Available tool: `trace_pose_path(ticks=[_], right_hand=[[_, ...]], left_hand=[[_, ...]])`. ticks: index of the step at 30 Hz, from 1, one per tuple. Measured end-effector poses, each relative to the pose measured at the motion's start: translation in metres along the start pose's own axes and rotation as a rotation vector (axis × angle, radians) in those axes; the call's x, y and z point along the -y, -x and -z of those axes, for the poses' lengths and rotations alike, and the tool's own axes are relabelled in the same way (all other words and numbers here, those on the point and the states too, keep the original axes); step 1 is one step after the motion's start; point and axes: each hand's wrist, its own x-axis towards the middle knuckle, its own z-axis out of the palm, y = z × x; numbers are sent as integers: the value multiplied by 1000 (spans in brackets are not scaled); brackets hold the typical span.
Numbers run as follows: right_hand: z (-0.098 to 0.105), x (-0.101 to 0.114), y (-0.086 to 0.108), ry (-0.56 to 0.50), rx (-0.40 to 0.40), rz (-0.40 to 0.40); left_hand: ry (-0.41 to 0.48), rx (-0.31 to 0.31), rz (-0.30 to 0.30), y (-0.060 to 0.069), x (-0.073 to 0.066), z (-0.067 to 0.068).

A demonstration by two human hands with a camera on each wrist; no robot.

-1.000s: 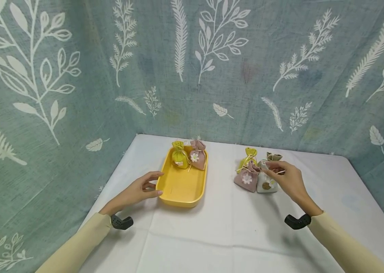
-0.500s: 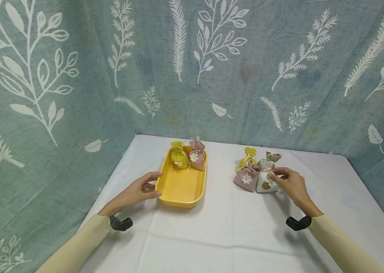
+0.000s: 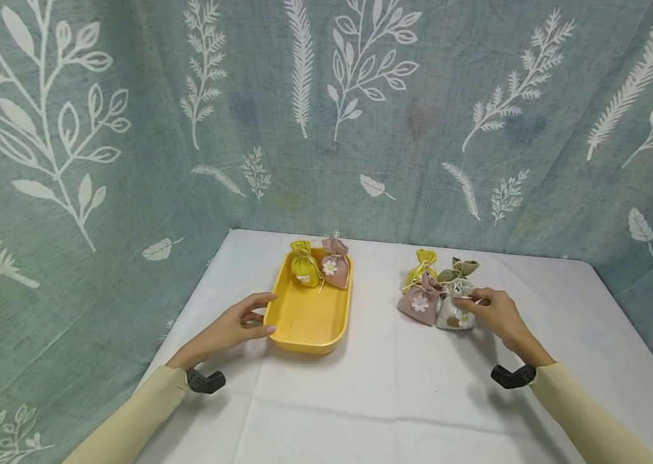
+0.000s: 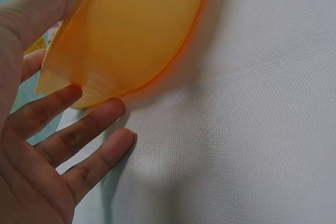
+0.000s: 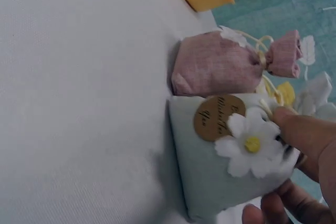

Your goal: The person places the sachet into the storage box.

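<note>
My left hand (image 3: 234,322) rests at the left rim of a yellow tray (image 3: 310,330), its fingers only slightly bent. In the left wrist view, the thumb and fingertips touch the outside of the tray wall (image 4: 136,30). Inside the tray's far end sit a yellow-green drawstring pouch (image 3: 305,267) and a pink drawstring pouch (image 3: 335,267). At the right, my right hand (image 3: 499,316) pinches the neck of a white drawstring pouch (image 5: 210,166) bearing a white felt flower and a round brown tag. That pouch's base appears to rest on the tablecloth.
Against the white pouch stands another pink pouch (image 3: 418,303). Behind these are a second yellow-green pouch (image 3: 426,259) and an olive-brown pouch (image 3: 463,267). A white cloth (image 3: 373,386) covers the table, and a leaf-patterned blue-green curtain (image 3: 384,154) hangs behind and at the sides.
My right hand has moved down and slightly right, taking hold of the white pouch's neck. The pouch's top now sits lower, showing more of the olive-brown one. My left hand stays at the tray.
</note>
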Motion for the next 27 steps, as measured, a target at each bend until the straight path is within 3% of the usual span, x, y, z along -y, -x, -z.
trace_pose_path(ticks=[4,12,27], right_hand=[[4,-3,5,22,23,49],[5,-3,14,14,-51,108],[10,25,24,-34,-79,159]], left_hand=[[4,3,0,2,1,0],[-9,-2,-8,2,-1,-1],[2,-6,-19,-2,2,-1]])
